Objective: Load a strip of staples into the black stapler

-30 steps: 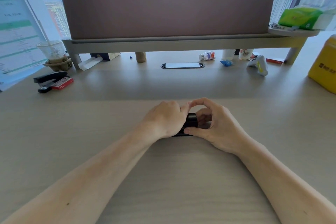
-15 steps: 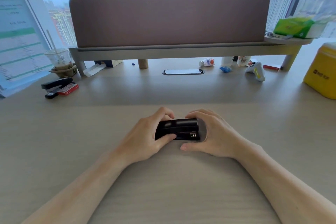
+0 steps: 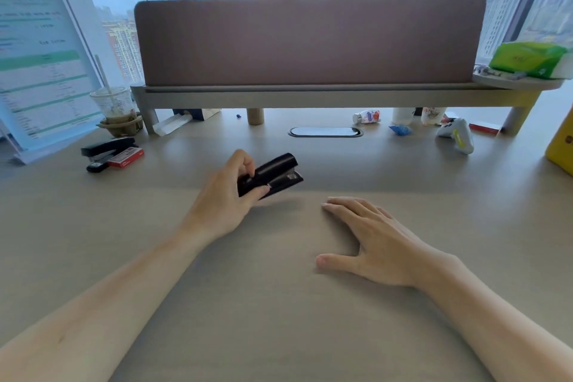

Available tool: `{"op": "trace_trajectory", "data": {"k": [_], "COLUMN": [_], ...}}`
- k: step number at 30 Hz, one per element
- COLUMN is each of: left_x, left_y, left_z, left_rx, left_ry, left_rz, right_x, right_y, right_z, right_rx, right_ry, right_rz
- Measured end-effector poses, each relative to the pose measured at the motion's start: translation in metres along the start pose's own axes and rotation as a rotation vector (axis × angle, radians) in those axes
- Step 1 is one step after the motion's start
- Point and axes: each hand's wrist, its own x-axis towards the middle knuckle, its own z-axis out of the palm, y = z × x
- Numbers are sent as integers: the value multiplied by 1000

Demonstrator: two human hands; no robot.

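Note:
My left hand grips the rear of a small black stapler and holds it a little above the desk, its nose tilted up to the right. The stapler's jaws look closed, with a metal part showing at the nose. My right hand lies flat on the desk to the right of the stapler, fingers spread, holding nothing. No loose strip of staples is visible. A red staple box lies at the far left beside a second black stapler.
A raised shelf with a brown divider panel spans the back. Beneath it are a small bottle, cups and a white game controller. A drink cup stands at back left, a yellow box at right.
My right hand let go of the stapler and came down flat on the desk. My left hand lifted the stapler and carried it forward and left.

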Motion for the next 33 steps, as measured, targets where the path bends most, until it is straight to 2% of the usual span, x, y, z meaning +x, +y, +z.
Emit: {"op": "trace_trajectory", "data": {"k": [12, 27, 30, 33], "left_x": [118, 153, 153, 140], "left_y": [-43, -47, -45, -30], "left_z": [64, 92, 86, 68], "left_rx": [214, 234, 241, 315], "left_ry": [87, 58, 60, 156], "left_rz": [-108, -118, -87, 55], "right_x": [48, 48, 49, 47], "right_y": [16, 14, 15, 13], "right_z": [4, 3, 2, 1], "right_rx": [31, 12, 14, 23], "right_ry": [44, 36, 32, 30], "right_rz": [-35, -39, -27, -37]}}
